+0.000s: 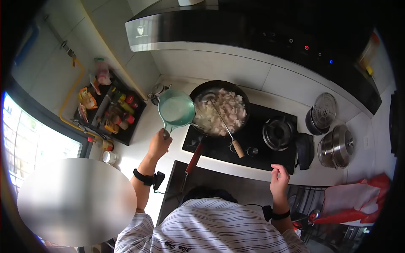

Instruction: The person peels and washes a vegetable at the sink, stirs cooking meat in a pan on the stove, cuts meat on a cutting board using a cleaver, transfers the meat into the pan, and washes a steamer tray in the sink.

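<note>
My left hand (159,144) is closed around the handle of a green dipper (176,108), which is tilted at the left rim of a dark wok. Liquid runs from the dipper's edge into the wok (246,93). Pale meat pieces (230,107) lie in cloudy liquid inside it. A ladle with a wooden handle (238,148) rests across the wok, its bowl among the meat. The wok's red handle (194,159) points toward me. My right hand (279,178) hangs in front of the counter, fingers curled and pressed together, with nothing visible in them.
The black stove (261,162) has a second burner (278,133) at right. Beyond it stand steel pots (336,146) and a perforated steamer plate (324,110). A seasoning rack (122,137) is at left. The range hood (190,33) hangs above.
</note>
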